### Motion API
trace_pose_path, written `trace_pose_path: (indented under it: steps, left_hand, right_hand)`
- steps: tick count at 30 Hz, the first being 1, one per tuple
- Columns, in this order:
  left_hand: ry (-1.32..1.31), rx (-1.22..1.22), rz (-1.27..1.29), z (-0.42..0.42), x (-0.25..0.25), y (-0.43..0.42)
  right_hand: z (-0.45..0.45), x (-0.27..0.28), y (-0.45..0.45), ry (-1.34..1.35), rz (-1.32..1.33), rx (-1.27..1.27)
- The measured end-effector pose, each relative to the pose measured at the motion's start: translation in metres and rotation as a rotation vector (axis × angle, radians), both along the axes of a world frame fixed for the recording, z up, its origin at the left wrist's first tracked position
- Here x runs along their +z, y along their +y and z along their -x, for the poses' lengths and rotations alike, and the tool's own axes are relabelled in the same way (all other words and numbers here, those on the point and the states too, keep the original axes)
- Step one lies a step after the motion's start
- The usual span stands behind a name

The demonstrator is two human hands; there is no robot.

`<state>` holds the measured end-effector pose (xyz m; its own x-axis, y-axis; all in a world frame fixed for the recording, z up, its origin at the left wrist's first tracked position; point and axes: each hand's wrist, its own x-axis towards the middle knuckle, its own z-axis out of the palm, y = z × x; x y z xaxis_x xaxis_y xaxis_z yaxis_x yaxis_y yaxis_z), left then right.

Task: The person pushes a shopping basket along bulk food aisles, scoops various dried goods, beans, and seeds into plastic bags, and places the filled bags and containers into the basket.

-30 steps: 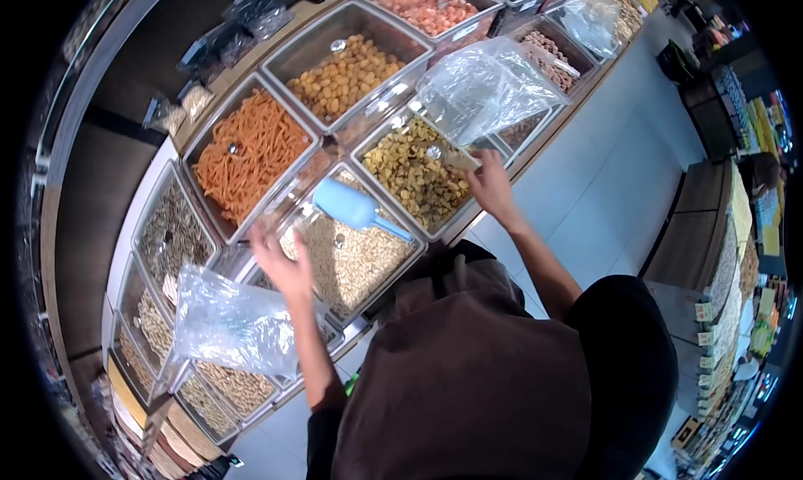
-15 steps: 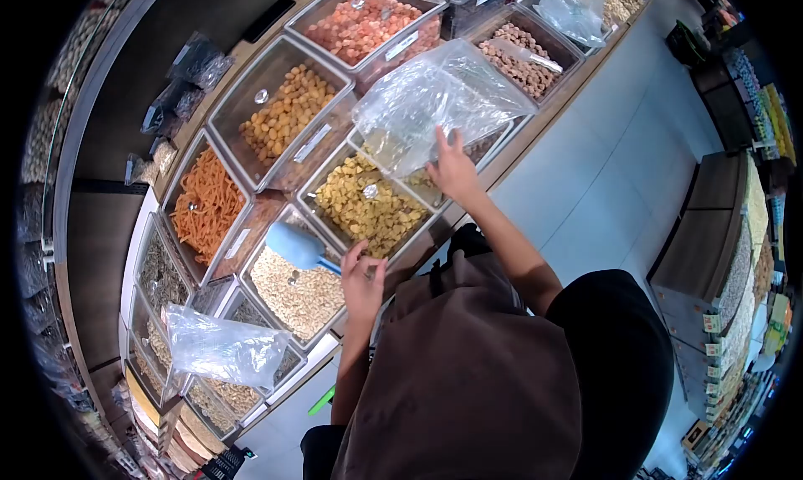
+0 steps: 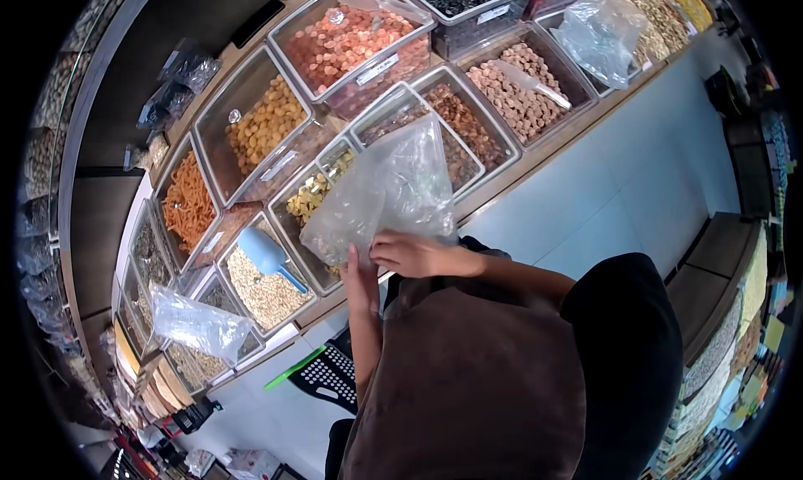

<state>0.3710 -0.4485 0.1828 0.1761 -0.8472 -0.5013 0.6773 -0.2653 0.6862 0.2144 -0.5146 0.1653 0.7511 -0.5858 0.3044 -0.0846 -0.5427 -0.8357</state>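
Observation:
A clear plastic bag point(image 3: 389, 187) hangs in front of me over the bins, its near edge between my two hands. My right hand point(image 3: 411, 254) is closed on that edge, fingers bent inward. Close beside it, my left hand point(image 3: 361, 281) pinches the same edge from below. Under the bag is a bin of yellow dried fruit pieces point(image 3: 307, 197), partly covered. Beyond it stands a bin of brown nut pieces point(image 3: 473, 128) with a clear lid point(image 3: 400, 95) lying askew on it. A blue scoop point(image 3: 262, 251) rests in the bin of pale grains point(image 3: 263, 296), left of my left hand.
Bins of orange strips point(image 3: 189, 204), amber dried fruit point(image 3: 268, 124), pink pieces point(image 3: 347, 49) and pinkish-brown balls point(image 3: 520, 87) surround the work. More plastic bags lie at the left point(image 3: 201, 323) and far right point(image 3: 600, 41). A black perforated basket point(image 3: 328, 378) is below the counter edge.
The bag has come off the nut bin toward me, lifted by its edge. My right hand has closed on it, and my left hand has moved from beside the blue scoop to the bag.

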Motion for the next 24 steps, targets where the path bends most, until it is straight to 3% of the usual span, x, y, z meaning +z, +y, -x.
trace_pose_path:
  steps: [2, 5, 7, 9, 10, 12, 13, 14, 16, 18, 19, 21, 23, 24]
  left_hand:
    - [-0.438, 0.174, -0.033, -0.014, 0.006, 0.0]
    - [-0.472, 0.496, 0.018, -0.076, 0.036, 0.005]
    - [-0.415, 0.649, -0.012, -0.133, 0.043, 0.021]
    - [-0.394, 0.714, -0.022, -0.177, 0.032, 0.041]
    - [-0.469, 0.728, -0.11, -0.194, 0.023, 0.05]
    - [-0.549, 0.742, -0.199, -0.194, 0.027, 0.055]
    - [-0.648, 0.812, -0.373, -0.175, 0.039, 0.045]
    - [-0.741, 0.877, -0.548, -0.164, 0.044, 0.039]
    - [-0.771, 0.869, -0.562, -0.168, 0.019, 0.041]
    - [-1.764, 0.869, -0.46, -0.122, 0.01, 0.032]
    - [-1.969, 0.739, -0.359, -0.093, 0.021, 0.023]
    - [-1.995, 0.386, -0.114, -0.054, 0.023, 0.007]
    - [-1.641, 0.211, 0.007, -0.018, 0.016, -0.005]
    - [-1.634, 0.21, 0.016, -0.012, 0.01, -0.01]
  right_hand:
    - [-0.004, 0.006, 0.003, -0.116, 0.104, 0.02]
    - [0.025, 0.028, -0.019, -0.123, -0.12, -0.181]
    - [0.054, 0.011, -0.05, -0.109, 0.001, -0.556]
    - [0.092, -0.005, -0.076, 0.12, 0.073, -0.913]
    - [0.112, -0.011, -0.09, 0.269, 0.038, -1.022]
    - [0.141, -0.047, -0.113, 0.275, -0.057, -1.086]
    - [0.148, -0.054, -0.122, 0.273, -0.057, -1.086]
    - [0.154, -0.057, -0.13, 0.272, -0.285, -0.994]
    - [0.158, -0.066, -0.142, 0.169, -0.702, -0.8]
    - [0.149, -0.065, -0.144, -0.008, -1.048, -0.655]
    - [0.145, -0.063, -0.146, 0.001, -1.101, -0.598]
    - [0.136, -0.06, -0.146, 0.041, -1.092, -0.592]
    - [0.133, -0.055, -0.137, 0.014, -1.042, -0.618]
    - [0.132, -0.048, -0.131, -0.023, -1.042, -0.626]
